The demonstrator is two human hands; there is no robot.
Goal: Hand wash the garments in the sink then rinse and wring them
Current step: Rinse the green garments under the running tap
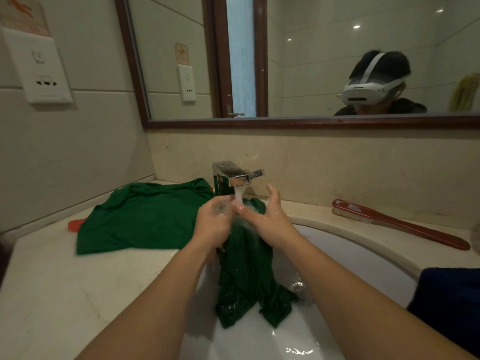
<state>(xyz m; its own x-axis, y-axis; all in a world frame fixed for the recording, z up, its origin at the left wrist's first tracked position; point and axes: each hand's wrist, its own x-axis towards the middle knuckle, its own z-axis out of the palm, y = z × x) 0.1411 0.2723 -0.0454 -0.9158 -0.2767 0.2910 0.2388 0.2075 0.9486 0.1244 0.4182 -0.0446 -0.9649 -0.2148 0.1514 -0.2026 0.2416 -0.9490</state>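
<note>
While the dry half of the green garment [140, 216] lies spread on the counter [52, 281] at left, its wet half hangs into the sink [363, 268], its long axis running from beneath the hands down toward the person. At the top of that wet fold the left hand [215, 216] is curled; whether it pinches cloth I cannot tell. Water from the tap [231, 175] falls between the hands. Just beside the fold, the right hand [270, 216] is spread, thumb up, about equally near
</note>
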